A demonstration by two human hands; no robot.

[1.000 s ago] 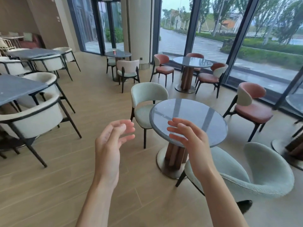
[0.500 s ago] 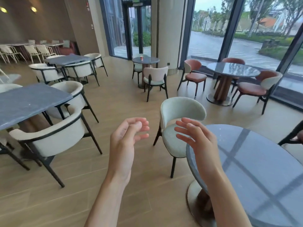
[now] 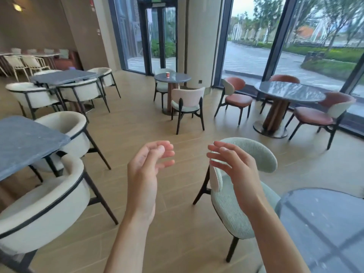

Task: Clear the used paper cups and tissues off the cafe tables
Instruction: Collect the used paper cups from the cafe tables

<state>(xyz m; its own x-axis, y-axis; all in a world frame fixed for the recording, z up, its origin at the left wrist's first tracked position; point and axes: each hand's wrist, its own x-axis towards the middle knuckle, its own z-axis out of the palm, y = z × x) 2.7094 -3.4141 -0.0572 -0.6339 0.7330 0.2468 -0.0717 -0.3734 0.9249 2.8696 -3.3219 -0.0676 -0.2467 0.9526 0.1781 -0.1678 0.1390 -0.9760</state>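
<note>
Red paper cup point(image 3: 167, 75) upright on far round bench point(image 3: 177, 78) near glass door, well apart from both hands. No tissues visible. Left hand point(image 3: 146, 170) and right hand point(image 3: 234, 170) raised mid-air, fingers loosely curled, holding nothing. Cup judged light, thin-walled, easily crushed; contents unknown, possible spill. Best taken round mid-body with gentle grip, kept upright.

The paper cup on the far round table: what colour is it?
Red, with a pale rim; the paper cup shows only in the head view.
</note>
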